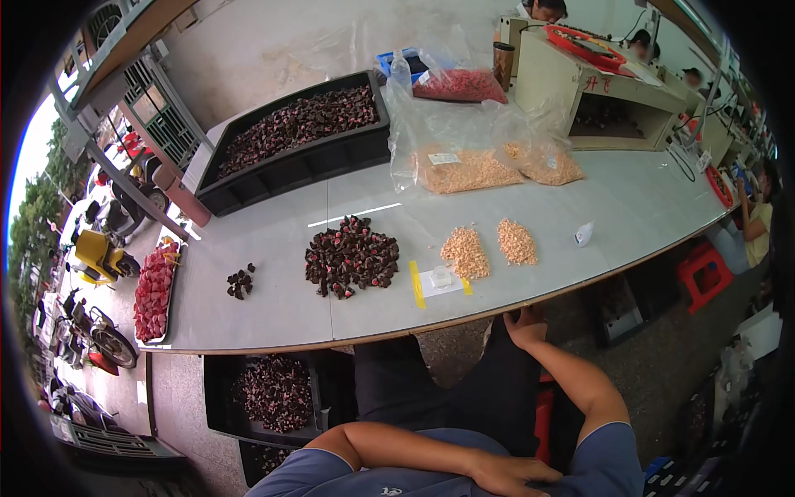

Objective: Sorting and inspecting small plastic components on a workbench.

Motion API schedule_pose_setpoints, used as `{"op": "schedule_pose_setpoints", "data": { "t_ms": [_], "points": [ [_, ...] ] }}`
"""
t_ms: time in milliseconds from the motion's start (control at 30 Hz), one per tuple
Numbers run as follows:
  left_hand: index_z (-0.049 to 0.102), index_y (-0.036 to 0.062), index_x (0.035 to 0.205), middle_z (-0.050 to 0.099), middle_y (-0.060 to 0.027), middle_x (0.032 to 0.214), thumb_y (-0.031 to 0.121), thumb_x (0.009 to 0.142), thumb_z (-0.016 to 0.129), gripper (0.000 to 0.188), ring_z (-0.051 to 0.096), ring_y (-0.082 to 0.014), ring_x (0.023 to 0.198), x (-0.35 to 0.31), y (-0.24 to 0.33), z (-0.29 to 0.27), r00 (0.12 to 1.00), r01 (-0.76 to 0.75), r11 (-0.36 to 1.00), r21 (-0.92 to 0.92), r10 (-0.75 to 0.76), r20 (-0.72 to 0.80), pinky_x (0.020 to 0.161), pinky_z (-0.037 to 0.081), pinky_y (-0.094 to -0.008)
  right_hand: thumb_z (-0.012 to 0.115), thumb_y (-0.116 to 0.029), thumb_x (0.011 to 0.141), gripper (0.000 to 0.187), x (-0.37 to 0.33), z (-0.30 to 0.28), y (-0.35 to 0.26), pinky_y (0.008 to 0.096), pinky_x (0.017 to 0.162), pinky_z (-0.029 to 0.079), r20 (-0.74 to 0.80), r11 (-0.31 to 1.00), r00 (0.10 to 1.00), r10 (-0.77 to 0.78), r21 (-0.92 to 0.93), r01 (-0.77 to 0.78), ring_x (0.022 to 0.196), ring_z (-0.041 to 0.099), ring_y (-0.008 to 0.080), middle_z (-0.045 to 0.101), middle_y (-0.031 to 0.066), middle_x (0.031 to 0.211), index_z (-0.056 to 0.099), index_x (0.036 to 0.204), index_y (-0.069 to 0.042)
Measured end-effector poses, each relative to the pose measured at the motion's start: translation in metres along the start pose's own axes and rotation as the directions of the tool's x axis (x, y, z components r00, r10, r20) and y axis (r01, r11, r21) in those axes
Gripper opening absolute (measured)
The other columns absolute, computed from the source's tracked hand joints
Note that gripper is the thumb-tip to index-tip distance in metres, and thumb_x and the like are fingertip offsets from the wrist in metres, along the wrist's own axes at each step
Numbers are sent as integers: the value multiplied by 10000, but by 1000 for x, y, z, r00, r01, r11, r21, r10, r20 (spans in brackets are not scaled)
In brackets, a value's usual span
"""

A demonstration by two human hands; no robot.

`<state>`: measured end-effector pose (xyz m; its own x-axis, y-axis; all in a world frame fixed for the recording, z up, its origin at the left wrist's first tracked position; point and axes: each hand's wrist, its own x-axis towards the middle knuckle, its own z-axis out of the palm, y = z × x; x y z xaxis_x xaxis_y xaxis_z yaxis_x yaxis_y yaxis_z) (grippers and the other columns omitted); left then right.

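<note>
Right grip [524, 327] rests on a leg [503, 364], close to the front edge of the surface [273, 319]. Its fingertips are partly hidden, so I cannot tell if it is wide or narrow. Left grip [507, 474] lies loose over the blue shirt [414, 476], back side up, with nothing seen in it.

On the surface, a small clear cup [441, 277] sits on a white card [426, 287], with yellow tape [416, 286] at its sides. A tan heap [466, 253] is just behind the cup, and a smaller tan heap [517, 242] lies beside that one. Left of the cup is a big dark pile [352, 258] with pink bits. Farther left is a tiny dark pile [240, 283]. A black tray [298, 172] of dark pieces stands behind.
</note>
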<state>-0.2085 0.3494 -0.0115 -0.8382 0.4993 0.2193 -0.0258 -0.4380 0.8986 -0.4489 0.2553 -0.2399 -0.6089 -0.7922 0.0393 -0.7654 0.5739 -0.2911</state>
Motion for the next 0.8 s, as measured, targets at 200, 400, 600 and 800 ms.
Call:
{"op": "schedule_pose_setpoints", "data": {
  "t_ms": [200, 400, 600, 800],
  "points": [
    [507, -116, 1353, 655, -204, 1134, 585, 977, 577, 799, 626, -242, 1028, 1, 26, -3, 1000, -23, 998, 56, 23, 1, 872, 505, -382, 651, -487, 873, 688, 1, 0, 0, 524, 1045, 456, 7, 1000, 1000, 22, -5, -22, 1339, 463, 418, 428, 232, 1474, 500, 1406, -80],
    [492, -122, 1375, 643, -227, 1218, 555, 983, 589, 788, 614, -260, 1112, 0, 27, -3, 1000, 1, 999, 41, -1, 6, 934, 489, -388, 656, -474, 872, 678, 0, -5, -1, 517, 1047, 456, 48, 999, 999, 17, 26, -19, 1336, 462, 416, 429, 227, 1467, 501, 1398, -75],
    [485, -126, 1384, 630, -238, 1256, 537, 987, 592, 780, 604, -268, 1143, -1, 29, -4, 999, 37, 996, 76, -38, 16, 958, 481, -388, 667, -455, 868, 657, 1, -2, 1, 514, 1046, 457, 15, 1000, 1000, -2, 22, 2, 1314, 473, 421, 444, 228, 1446, 516, 1381, -74],
    [489, -128, 1379, 623, -237, 1270, 554, 983, 585, 794, 601, -278, 1147, 0, 23, -3, 1000, 0, 996, 90, 0, 9, 962, 481, -393, 676, -452, 863, 637, 2, 3, 2, 516, 1034, 464, -7, 1000, 1000, 4, 15, -4, 1294, 491, 409, 473, 221, 1413, 533, 1363, -84]
  ]
}}
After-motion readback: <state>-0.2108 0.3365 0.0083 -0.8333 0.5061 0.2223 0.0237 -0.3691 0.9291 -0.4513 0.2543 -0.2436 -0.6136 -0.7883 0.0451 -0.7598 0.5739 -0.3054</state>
